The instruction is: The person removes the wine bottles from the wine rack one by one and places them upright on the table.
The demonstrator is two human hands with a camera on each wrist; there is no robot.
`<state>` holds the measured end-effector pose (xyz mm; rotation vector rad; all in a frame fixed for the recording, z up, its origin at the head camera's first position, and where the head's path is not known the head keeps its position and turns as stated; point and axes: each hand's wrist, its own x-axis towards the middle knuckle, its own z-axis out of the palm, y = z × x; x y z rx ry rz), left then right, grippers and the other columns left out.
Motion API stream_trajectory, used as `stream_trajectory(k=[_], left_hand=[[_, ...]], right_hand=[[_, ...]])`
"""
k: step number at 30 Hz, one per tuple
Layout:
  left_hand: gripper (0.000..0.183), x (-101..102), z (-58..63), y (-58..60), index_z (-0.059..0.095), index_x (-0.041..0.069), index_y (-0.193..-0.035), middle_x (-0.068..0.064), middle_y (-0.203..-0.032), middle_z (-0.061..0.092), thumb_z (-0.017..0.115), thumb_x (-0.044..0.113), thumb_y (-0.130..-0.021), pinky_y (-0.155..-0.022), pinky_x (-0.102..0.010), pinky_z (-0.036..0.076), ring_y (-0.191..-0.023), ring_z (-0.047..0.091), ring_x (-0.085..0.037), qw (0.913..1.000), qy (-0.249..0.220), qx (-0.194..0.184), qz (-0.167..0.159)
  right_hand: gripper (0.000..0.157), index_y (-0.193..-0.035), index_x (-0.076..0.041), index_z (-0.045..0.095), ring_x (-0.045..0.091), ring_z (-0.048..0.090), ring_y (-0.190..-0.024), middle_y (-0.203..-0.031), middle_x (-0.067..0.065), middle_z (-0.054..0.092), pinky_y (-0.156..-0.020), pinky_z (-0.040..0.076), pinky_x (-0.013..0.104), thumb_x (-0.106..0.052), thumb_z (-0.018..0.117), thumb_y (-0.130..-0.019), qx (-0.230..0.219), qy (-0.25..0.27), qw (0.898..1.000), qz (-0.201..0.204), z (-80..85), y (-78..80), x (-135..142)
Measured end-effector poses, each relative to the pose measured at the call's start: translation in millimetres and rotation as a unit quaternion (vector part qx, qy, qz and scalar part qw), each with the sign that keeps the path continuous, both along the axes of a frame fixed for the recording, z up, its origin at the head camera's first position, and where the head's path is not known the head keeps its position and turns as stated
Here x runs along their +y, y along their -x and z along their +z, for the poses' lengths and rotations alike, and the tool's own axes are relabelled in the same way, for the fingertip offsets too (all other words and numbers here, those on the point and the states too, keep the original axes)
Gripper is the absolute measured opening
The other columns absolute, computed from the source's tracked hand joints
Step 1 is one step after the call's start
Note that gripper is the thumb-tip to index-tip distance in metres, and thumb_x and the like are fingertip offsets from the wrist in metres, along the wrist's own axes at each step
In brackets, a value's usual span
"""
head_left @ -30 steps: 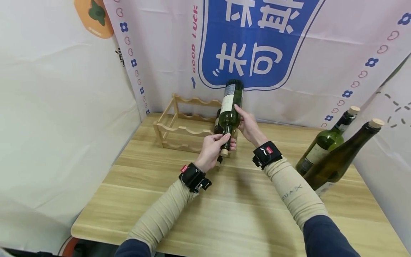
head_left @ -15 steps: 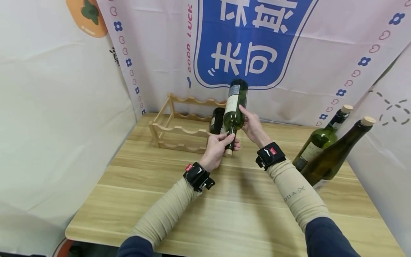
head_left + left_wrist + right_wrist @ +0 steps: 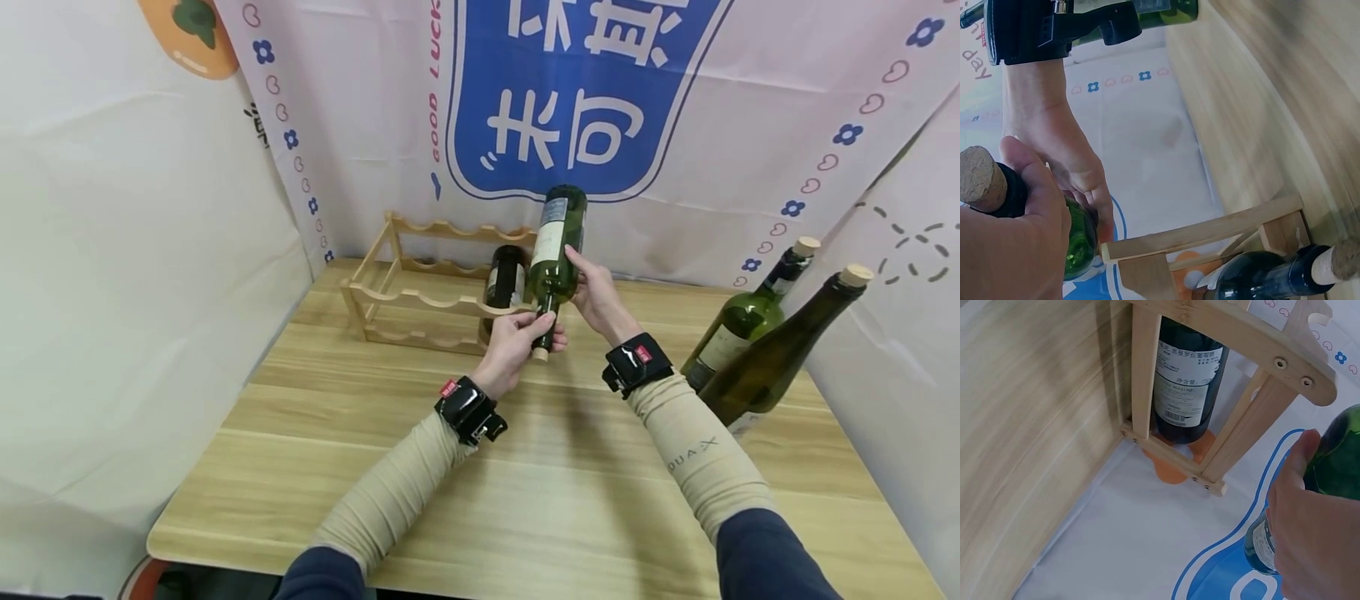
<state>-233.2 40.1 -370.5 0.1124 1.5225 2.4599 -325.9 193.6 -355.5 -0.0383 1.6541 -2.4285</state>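
A green wine bottle with a pale label is held tilted at the right end of a light wooden wine rack. Its base points up towards the wall and its corked neck towards the person. My left hand grips the neck; the cork sticks out past the thumb in the left wrist view. My right hand holds the bottle's body from the right, thumb along the glass; its other fingers are partly hidden. Inside the rack's right end lies a dark wine bottle, its label facing outward in the right wrist view.
Two corked bottles stand upright at the table's right: a green bottle and a taller brown-green bottle, close to my right forearm. A printed cloth hangs directly behind the rack. The wooden table spreads out in front.
Both hands and the held bottle have shifted slightly right relative to the rack, uncovering more of the dark bottle inside it. The head view has turned a little. The grip looks the same.
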Motion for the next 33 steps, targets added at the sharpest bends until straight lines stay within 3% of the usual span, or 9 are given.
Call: stream_trajectory(k=[1,7,13,19,26,33], left_hand=[[0.032,1,-0.8,0.2,0.056,-0.018,-0.117,-0.013,-0.083,0.068,0.056,0.007,-0.096,-0.070,-0.026,0.061,-0.067,0.069,-0.014,1.0000,0.001,0.002,-0.001],[0.032,4,-3.8,-1.6,0.057,-0.018,-0.114,-0.024,-0.096,0.067,0.057,0.009,-0.096,-0.071,-0.025,0.061,-0.069,0.069,-0.013,0.9999,0.008,0.005,-0.004],[0.031,6,-6.9,-3.2,0.058,-0.017,-0.114,-0.013,-0.086,0.069,0.058,0.008,-0.096,-0.073,-0.026,0.061,-0.069,0.070,-0.014,0.9999,0.009,0.007,-0.012],[0.026,9,-10.8,-2.8,0.061,-0.014,-0.110,-0.031,-0.101,0.067,0.057,0.008,-0.096,-0.072,-0.028,0.061,-0.070,0.071,-0.016,0.9999,0.003,0.008,-0.015],[0.032,12,-10.8,-4.5,0.059,-0.015,-0.115,-0.009,-0.083,0.070,0.059,0.010,-0.096,-0.074,-0.028,0.061,-0.070,0.071,-0.014,0.9997,0.010,-0.007,-0.022],[0.033,17,-11.2,-6.3,0.058,-0.014,-0.117,-0.009,-0.084,0.070,0.059,0.010,-0.096,-0.072,-0.026,0.061,-0.070,0.071,-0.014,0.9995,0.011,-0.013,-0.027]], right_hand=[[0.041,-0.121,-0.004,0.053,0.011,0.065,-0.088,-0.099,0.001,0.067,-0.080,0.054,0.022,-0.035,0.058,-0.096,0.000,0.000,1.000,0.000,-0.6,-0.2,1],[0.041,-0.124,-0.003,0.053,0.011,0.066,-0.088,-0.098,0.001,0.068,-0.081,0.054,0.022,-0.033,0.057,-0.097,-0.005,0.004,1.000,-0.005,-5.2,-0.8,5],[0.032,-0.115,-0.007,0.058,0.009,0.067,-0.085,-0.093,-0.001,0.070,-0.078,0.054,0.021,-0.033,0.057,-0.097,-0.004,0.006,1.000,-0.008,-8.2,-2.9,9],[0.031,-0.112,-0.007,0.058,0.009,0.066,-0.081,-0.090,-0.001,0.070,-0.073,0.054,0.021,-0.033,0.059,-0.096,-0.006,0.014,1.000,-0.009,-9.9,-5.2,13],[0.031,-0.114,-0.008,0.058,0.009,0.066,-0.081,-0.092,-0.001,0.070,-0.073,0.055,0.021,-0.034,0.058,-0.097,-0.005,0.008,1.000,-0.006,-12.8,-6.2,18],[0.033,-0.116,-0.008,0.055,0.009,0.065,-0.083,-0.094,-0.001,0.068,-0.076,0.054,0.021,-0.034,0.057,-0.097,-0.015,0.004,1.000,-0.014,-14.8,-7.5,23]])
